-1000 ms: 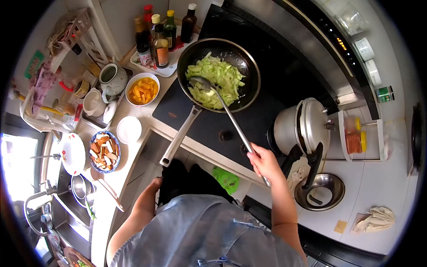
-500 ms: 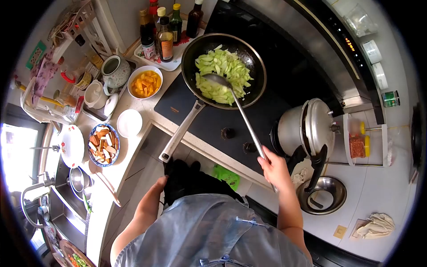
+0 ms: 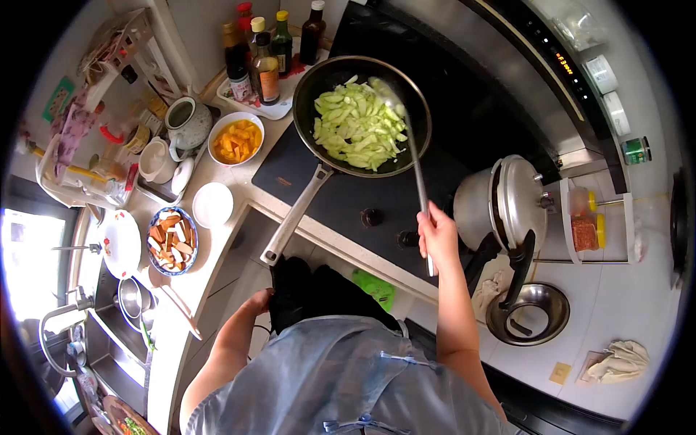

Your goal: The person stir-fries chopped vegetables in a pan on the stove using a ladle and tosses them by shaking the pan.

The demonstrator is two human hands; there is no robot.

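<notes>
My right hand (image 3: 437, 233) is closed round the handle of a long metal spatula (image 3: 420, 177). The spatula's head is smeared by motion at the far right inside of the frying pan (image 3: 423, 138). Pale green sliced vegetable (image 3: 355, 127) lies heaped in the pan, which sits on the dark cooktop (image 3: 283, 174). The pan's metal handle (image 3: 296, 215) points toward me, with nobody's hand on it. My left hand (image 3: 259, 299) hangs low by my dark trousers, below the counter edge; its fingers are mostly hidden.
Left of the cooktop stand a bowl of orange-yellow pieces (image 3: 237, 141), a white bowl (image 3: 213, 205) and a blue-rimmed plate of brown-and-white pieces (image 3: 172, 241). Bottles (image 3: 267, 76) stand behind. To the right are a pressure cooker (image 3: 500, 203) and a steel basin (image 3: 554, 297).
The spatula's head has gone from the middle of the vegetable to the pan's far right side. My right hand has moved up and slightly left; my left hand stays low.
</notes>
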